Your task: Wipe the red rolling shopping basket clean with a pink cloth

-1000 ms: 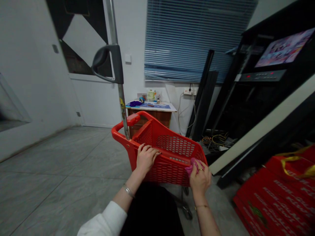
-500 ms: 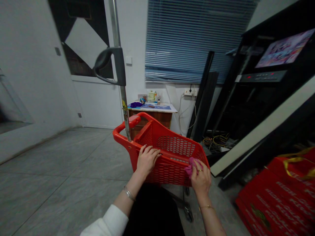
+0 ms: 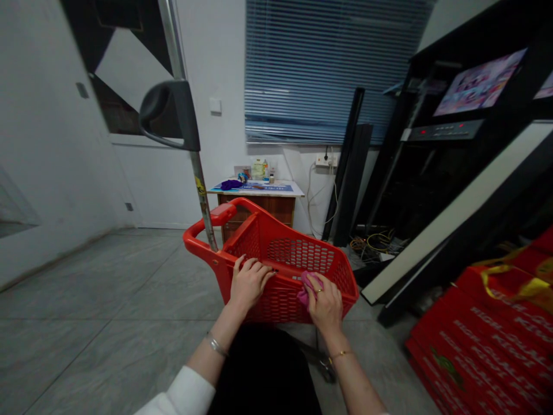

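Observation:
A red plastic shopping cart (image 3: 280,308) with mesh sides stands directly in front of me. My left hand (image 3: 247,282) grips its near rim around the middle, fingers hooked over the edge and thumb side out of sight. Farther right along the same rim, my right hand (image 3: 327,302) is closed on a pink cloth (image 3: 304,295) and presses it against the rim. Part of the cloth is hidden under the fingers. The cart's push handle (image 3: 222,214) is at the far left end.
A metal pole (image 3: 203,196) with a dark grip (image 3: 189,115) rises beside the cart's handle end. Behind stands a small table (image 3: 298,189) with bottles and a purple cloth (image 3: 231,184). Red boxes (image 3: 484,340) lie at right, near leaning panels (image 3: 458,213) and a screen (image 3: 479,80).
My right hand has slid the pink cloth left along the near rim, closer to my left hand. My left hand keeps its place on the rim. The view has shifted slightly right.

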Demonstrator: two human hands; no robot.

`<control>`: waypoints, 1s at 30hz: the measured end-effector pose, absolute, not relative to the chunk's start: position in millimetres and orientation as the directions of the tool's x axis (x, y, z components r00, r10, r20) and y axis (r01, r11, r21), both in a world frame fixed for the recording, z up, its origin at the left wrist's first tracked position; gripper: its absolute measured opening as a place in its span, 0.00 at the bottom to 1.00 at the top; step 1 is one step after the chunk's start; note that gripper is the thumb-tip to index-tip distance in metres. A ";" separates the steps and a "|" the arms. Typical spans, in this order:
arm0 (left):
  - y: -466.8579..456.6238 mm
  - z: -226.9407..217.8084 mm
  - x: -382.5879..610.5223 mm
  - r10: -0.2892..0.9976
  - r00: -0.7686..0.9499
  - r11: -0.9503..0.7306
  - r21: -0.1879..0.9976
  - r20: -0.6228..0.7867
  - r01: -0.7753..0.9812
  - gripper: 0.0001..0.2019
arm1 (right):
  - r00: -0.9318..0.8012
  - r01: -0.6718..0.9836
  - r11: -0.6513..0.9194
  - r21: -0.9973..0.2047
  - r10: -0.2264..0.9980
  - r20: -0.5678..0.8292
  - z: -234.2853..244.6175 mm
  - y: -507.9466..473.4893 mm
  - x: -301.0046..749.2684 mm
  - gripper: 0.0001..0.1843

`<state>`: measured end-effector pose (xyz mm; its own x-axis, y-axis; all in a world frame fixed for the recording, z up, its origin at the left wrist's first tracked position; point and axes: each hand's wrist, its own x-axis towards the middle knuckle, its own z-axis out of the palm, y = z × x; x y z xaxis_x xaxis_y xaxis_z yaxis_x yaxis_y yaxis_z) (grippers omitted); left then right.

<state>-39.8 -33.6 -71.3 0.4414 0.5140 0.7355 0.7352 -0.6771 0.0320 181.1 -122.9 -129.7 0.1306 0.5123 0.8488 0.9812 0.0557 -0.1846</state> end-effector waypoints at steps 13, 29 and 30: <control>-39.6 -66.3 -33.0 0.529 0.406 -0.671 0.075 0.745 0.738 0.11 | 0.311 0.945 -0.038 -0.325 0.411 0.857 -124.7 -107.4 140.6 0.16; -35.9 -73.3 -36.1 0.543 0.398 -0.679 0.109 0.739 0.726 0.11 | 0.487 0.874 -0.171 -0.455 0.285 0.826 -138.7 -124.3 197.2 0.19; -36.1 -73.0 -35.9 0.545 0.396 -0.678 0.110 0.739 0.726 0.11 | 0.466 0.885 -0.155 -0.440 0.304 0.831 -135.0 -117.8 180.4 0.18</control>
<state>-35.9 -36.1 -73.0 0.3965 0.5447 0.7390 0.7263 -0.6785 0.1104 180.4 -117.8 -135.0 0.4663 0.3039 0.8308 0.8846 -0.1549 -0.4398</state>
